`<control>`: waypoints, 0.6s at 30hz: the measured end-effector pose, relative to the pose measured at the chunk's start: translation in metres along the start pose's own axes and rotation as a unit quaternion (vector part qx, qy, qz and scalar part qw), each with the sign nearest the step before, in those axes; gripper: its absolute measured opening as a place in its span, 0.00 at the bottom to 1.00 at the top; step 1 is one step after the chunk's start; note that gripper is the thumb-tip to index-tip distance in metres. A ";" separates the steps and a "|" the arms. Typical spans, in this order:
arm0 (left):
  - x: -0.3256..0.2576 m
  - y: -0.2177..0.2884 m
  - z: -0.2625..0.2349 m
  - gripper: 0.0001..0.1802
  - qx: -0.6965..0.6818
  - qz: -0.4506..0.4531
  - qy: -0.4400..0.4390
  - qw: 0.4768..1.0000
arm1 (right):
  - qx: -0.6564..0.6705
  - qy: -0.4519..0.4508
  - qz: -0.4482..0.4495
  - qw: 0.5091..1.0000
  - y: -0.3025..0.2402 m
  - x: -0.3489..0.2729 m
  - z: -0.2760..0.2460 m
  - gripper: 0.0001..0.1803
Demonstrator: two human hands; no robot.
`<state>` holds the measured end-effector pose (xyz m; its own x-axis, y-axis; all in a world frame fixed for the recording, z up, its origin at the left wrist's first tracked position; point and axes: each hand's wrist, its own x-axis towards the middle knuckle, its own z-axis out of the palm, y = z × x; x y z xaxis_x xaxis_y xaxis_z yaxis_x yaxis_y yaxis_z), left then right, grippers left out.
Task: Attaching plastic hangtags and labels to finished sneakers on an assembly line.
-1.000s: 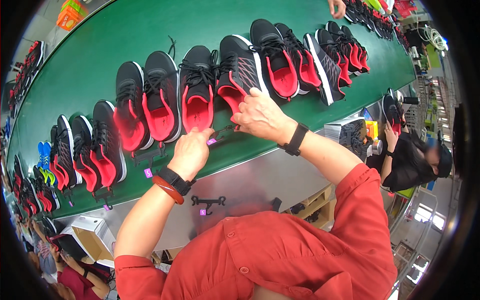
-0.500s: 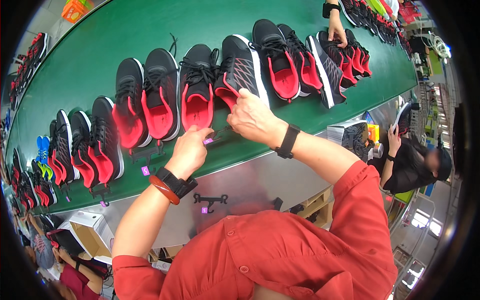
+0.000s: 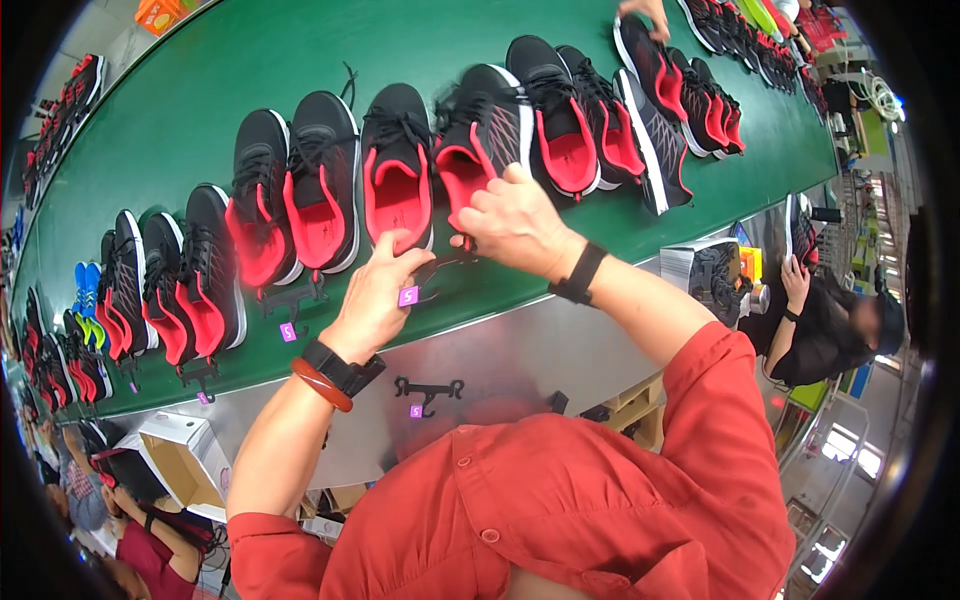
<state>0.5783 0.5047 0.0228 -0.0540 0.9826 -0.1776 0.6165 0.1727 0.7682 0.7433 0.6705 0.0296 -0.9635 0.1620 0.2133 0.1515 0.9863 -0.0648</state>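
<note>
Two black-and-red sneakers lie side by side in front of me with their heels toward me: a left one [image 3: 400, 112] and a right one [image 3: 512, 118]. At the left one's heel, my left hand [image 3: 372, 298] is closed on a black plastic shoe hanger [image 3: 432, 268] with a purple tag. My right hand [image 3: 515, 222] is closed round the heel of the right sneaker, by the hanger's other end. Fingers hide most of the hanger and where it meets the shoes.
More sneakers [image 3: 210, 270] line the green table [image 3: 440, 40] on both sides. Several have hangers [image 3: 290, 300] at their heels. A loose hanger [image 3: 428, 390] lies on the metal ledge [image 3: 500, 365] before me. Another person's hand [image 3: 645, 15] is at a shoe far right.
The right sneaker has turned so its red opening shows more, and my right hand has shifted slightly with it. At the far right, the other person's hand and a shoe have moved farther away.
</note>
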 end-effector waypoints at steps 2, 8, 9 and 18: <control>0.003 -0.007 0.006 0.15 0.003 0.039 0.029 0.999 | 0.026 0.058 -0.001 0.998 0.011 -0.011 0.010 0.19; 0.003 -0.008 0.017 0.41 0.114 0.017 -0.065 0.991 | 0.136 0.010 0.200 0.970 -0.017 -0.062 0.020 0.28; -0.003 -0.006 0.012 0.42 0.102 0.012 -0.055 0.993 | 0.139 0.035 0.225 0.964 -0.033 -0.076 0.020 0.24; 0.006 0.016 -0.028 0.28 0.002 0.064 0.146 0.987 | 0.191 -0.162 0.141 0.958 -0.188 -0.114 0.039 0.04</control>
<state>0.5656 0.5155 0.0510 -0.1999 0.9740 0.1062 0.6355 0.0464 0.7707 0.8162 0.4650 -0.0204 -0.9238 0.3406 -0.1751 0.3829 0.8120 -0.4405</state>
